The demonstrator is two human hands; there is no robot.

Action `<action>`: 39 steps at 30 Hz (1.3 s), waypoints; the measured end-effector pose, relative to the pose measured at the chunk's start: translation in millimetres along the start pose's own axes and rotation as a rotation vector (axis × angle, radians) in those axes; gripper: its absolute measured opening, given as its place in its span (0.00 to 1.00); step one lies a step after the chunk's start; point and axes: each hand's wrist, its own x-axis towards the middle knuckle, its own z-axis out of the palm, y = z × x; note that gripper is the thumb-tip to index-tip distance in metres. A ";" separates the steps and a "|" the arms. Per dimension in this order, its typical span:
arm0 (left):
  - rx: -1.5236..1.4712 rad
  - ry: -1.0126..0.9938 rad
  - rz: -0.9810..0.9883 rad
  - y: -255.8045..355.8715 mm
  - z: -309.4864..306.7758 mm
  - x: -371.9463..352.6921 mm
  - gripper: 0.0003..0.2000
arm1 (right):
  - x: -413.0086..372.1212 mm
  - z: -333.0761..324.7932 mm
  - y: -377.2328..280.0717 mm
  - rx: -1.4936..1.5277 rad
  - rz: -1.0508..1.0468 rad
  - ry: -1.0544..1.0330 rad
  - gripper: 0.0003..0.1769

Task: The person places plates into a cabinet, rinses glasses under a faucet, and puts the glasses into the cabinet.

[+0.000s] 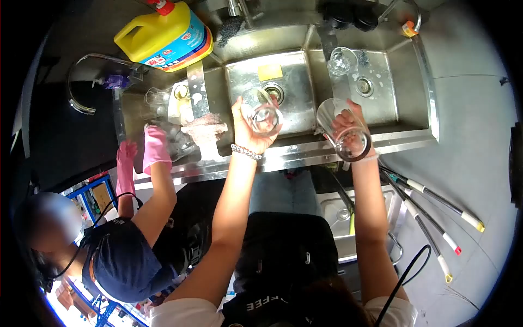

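Note:
My left hand point(246, 126) grips a clear drinking glass point(261, 111) tilted over the middle basin of the steel sink point(294, 155). A beaded bracelet sits on that wrist. My right hand point(348, 122) holds a second, taller clear glass point(343, 131) above the sink's front rim, its mouth turned toward me. Another clear glass point(341, 61) stands in the right basin under a tap.
A co-worker at the left wears pink gloves point(155, 147) and handles glassware in the left basin. A yellow detergent jug point(166, 35) stands behind the sink. A yellow sponge point(270, 72) lies in the middle basin. Long-handled tools point(436, 218) lean at the right.

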 end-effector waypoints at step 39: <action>0.463 -0.223 -0.242 -39.4 49.0 -57.2 0.36 | -12.0 85.9 24.1 -0.558 -0.341 0.143 0.26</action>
